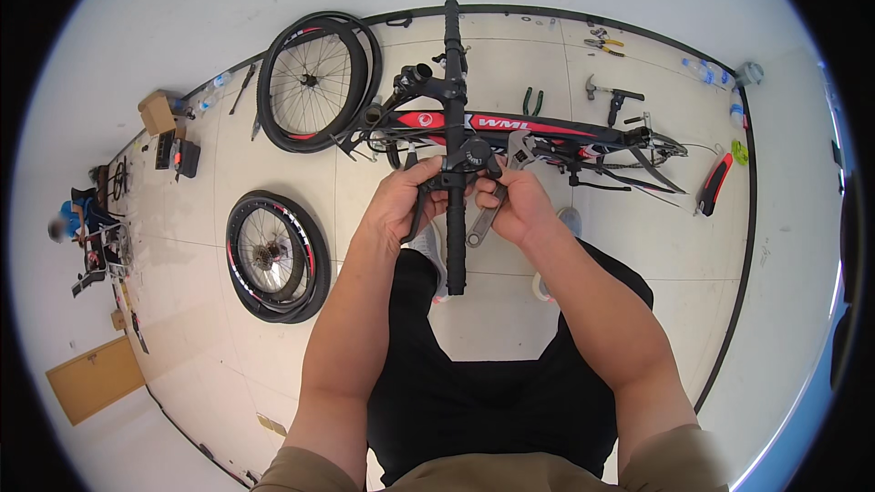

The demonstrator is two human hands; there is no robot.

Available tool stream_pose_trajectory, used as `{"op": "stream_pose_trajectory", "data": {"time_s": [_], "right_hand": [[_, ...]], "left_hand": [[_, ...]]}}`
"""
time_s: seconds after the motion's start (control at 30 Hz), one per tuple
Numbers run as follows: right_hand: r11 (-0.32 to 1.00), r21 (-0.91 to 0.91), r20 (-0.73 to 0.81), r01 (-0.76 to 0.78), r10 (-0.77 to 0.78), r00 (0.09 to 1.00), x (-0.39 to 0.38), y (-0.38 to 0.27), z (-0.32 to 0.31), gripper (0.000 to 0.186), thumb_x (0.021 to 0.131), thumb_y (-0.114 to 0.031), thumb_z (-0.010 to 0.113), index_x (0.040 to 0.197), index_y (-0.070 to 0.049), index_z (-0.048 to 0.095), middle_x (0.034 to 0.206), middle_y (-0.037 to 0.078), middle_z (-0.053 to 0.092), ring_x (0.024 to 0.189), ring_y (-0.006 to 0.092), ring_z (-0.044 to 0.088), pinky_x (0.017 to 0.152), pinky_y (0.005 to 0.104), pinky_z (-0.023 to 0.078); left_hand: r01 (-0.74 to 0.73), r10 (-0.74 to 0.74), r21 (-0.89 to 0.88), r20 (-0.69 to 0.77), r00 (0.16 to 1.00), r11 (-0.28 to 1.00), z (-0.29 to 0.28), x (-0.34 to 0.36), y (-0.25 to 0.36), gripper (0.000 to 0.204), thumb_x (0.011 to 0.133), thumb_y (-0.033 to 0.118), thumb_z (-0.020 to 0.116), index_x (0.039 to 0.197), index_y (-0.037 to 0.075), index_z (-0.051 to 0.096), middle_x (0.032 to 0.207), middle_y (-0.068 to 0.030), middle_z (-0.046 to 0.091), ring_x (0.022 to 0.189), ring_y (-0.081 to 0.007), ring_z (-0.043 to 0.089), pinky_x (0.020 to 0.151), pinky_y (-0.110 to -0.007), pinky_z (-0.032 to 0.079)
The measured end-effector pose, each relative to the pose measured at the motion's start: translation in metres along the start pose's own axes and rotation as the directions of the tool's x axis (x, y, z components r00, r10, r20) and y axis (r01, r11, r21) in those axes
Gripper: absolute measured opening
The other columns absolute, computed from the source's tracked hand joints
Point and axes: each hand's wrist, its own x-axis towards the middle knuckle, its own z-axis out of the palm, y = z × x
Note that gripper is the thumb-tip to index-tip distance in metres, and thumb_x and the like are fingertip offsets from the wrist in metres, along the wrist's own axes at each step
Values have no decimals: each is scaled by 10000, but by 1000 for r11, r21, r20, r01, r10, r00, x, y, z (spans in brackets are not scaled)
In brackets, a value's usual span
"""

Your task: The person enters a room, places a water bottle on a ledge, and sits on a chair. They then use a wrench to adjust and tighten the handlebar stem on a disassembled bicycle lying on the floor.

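A black bicycle handlebar [455, 260] with wrapped grips stretches from far to near in front of me. My left hand [399, 200] is closed around a black brake lever [417, 216] on the bar's left side, its thumb by the clamp. On the other side, my right hand [521, 200] grips an adjustable wrench [486, 221], jaw end up and handle end toward me. Some right fingertips reach close to the bar and are partly hidden. A round black part [475, 151] sits on the bar just beyond my hands. The red and black bicycle frame [538, 132] extends right.
Two groups of wheels lie left, one far [270, 82] and one nearer [235, 260]. Pliers [533, 102], a hammer [603, 88] and a red-black fender-like piece [715, 184] lie right. Bottles [702, 70] stand by the wall. A person [71, 219] is far left.
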Motion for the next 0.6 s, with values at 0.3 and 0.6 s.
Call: {"op": "stream_pose_trajectory", "data": {"time_s": [0.3,0.6], "right_hand": [[1000,-21,-10,1,-1,1000,-1,-2,2,98,1048,-100,405,1025,-68,495,856,42,507,670,109,468,507,244,362],[999,-35,-12,0,0,1000,-1,-1,2,125,1045,-101,405,1008,-61,518,850,26,499,672,97,444,520,232,352]], "left_hand": [[1,0,45,-7,1000,999,0,1,0,371,1020,231,493,1227,-70,556,1025,-200,679,915,-294,681,868,-422,542],[14,-14,-8,33,999,1000,-5,3,-2,398,1026,247,453,1220,-86,552,1057,-218,677,935,-313,681,875,-422,533]]}}
